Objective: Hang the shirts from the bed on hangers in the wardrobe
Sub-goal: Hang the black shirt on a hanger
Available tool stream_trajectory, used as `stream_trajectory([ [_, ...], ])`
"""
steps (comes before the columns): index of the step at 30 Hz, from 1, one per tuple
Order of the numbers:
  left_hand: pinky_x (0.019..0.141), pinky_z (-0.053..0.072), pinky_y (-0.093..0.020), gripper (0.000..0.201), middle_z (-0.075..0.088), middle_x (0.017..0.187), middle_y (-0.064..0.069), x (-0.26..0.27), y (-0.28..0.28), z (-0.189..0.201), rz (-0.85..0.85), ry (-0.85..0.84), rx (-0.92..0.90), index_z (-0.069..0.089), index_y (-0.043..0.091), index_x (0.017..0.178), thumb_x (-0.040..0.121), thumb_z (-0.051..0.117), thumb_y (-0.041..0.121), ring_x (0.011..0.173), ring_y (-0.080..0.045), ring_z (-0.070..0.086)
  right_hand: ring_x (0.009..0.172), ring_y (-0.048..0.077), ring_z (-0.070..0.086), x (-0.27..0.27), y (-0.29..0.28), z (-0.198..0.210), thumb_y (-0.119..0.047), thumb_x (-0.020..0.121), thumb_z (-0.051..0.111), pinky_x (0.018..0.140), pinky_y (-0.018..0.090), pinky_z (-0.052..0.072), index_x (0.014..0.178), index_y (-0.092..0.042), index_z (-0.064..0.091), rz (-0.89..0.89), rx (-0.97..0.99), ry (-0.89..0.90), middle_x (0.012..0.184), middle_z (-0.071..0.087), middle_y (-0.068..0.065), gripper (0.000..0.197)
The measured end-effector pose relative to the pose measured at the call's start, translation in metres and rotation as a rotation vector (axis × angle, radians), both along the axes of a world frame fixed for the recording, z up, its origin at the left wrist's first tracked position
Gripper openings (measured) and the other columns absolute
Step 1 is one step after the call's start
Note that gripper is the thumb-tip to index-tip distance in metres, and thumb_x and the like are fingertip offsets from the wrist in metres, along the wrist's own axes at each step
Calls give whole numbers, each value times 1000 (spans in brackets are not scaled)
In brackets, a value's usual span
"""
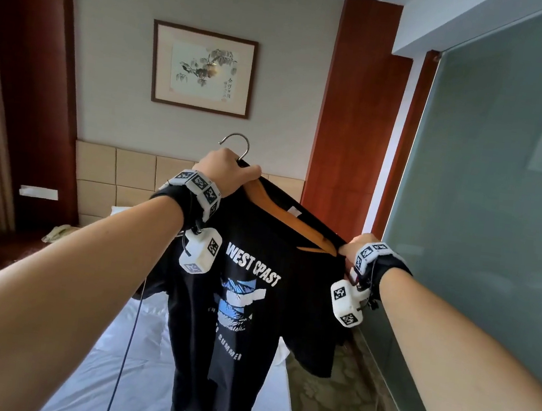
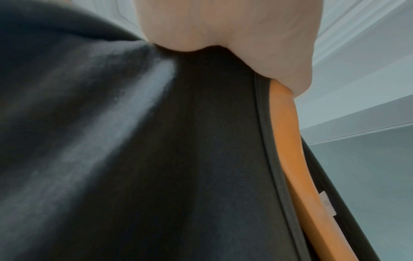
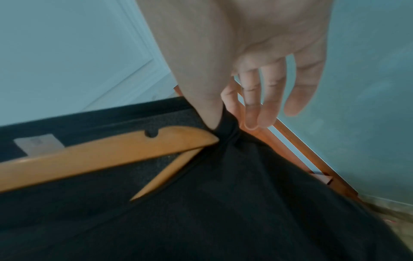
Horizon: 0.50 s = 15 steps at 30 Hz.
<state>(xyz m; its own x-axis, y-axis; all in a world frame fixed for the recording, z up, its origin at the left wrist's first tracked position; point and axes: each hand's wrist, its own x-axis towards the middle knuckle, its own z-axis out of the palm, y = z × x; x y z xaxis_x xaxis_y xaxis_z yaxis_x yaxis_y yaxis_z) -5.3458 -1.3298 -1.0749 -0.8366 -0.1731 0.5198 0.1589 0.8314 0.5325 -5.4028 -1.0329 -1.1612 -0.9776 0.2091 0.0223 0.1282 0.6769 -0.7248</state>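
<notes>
A black T-shirt [image 1: 243, 304] with a white and blue "WEST COAST" print hangs in the air over the bed, partly on a wooden hanger [image 1: 282, 215] with a metal hook [image 1: 236, 143]. My left hand [image 1: 229, 174] grips the hanger's top together with the shirt just below the hook; in the left wrist view the shirt [image 2: 156, 159] and the hanger [image 2: 297, 159] fill the frame under the hand [image 2: 234, 35]. My right hand [image 1: 355, 248] pinches the shirt's collar edge at the hanger's right end. The right wrist view shows thumb and forefinger [image 3: 229, 100] pinching cloth [image 3: 223, 194] beside the hanger tip [image 3: 201, 139].
The white bed [image 1: 141, 360] lies below with a padded headboard [image 1: 130, 174] and a framed picture [image 1: 202, 69] on the wall. A frosted glass wall [image 1: 502, 199] stands close on the right over patterned carpet [image 1: 334, 401]. A dark cable [image 1: 128, 341] hangs down from my left wrist.
</notes>
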Motion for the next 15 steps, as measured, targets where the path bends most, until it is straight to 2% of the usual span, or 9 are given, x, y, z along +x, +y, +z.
stream_trajectory([
  [1,53,35,-27,45,47,62,-1,1,1,0,1,-3,6,43,13,64,82,59,51,56,-22,47,105,33,66,-3,2,0,-15,85,70,87,40,58,118,-2,65,-7,35,2,122,65,18,36],
  [3,54,37,-28,43,49,62,-1,2,3,-1,3,-9,12,46,13,65,82,59,51,56,-22,48,109,34,65,0,2,1,-15,85,70,91,41,56,122,-3,64,-9,125,17,122,64,18,39],
  [4,54,38,-28,43,50,63,-1,3,4,-2,6,-8,11,47,13,65,82,59,51,56,-22,49,106,34,65,4,-2,3,-14,85,69,90,40,56,117,-4,66,-18,212,25,120,64,18,34],
  [7,57,40,-28,42,52,63,-2,5,4,-2,21,7,0,49,14,65,79,58,53,57,-23,51,83,31,63,20,-8,8,-8,86,61,73,34,52,89,-9,63,-72,595,81,101,67,13,4],
  [9,56,40,-28,43,52,63,-2,7,2,0,29,10,-2,49,14,64,78,58,54,56,-23,51,78,29,60,24,-10,7,-7,86,60,70,33,50,88,-10,62,-75,692,87,91,63,9,4],
  [11,56,39,-28,43,52,63,-2,10,0,0,35,13,1,49,14,64,78,58,53,56,-23,51,78,30,62,25,-10,7,-10,85,62,70,32,51,90,-9,66,-64,677,105,90,64,9,6],
  [15,55,37,-28,42,50,62,-1,15,1,-4,28,17,19,47,14,64,79,58,52,56,-22,48,76,29,60,25,-16,12,-20,83,68,65,28,45,87,-9,70,-20,446,96,87,65,10,12],
])
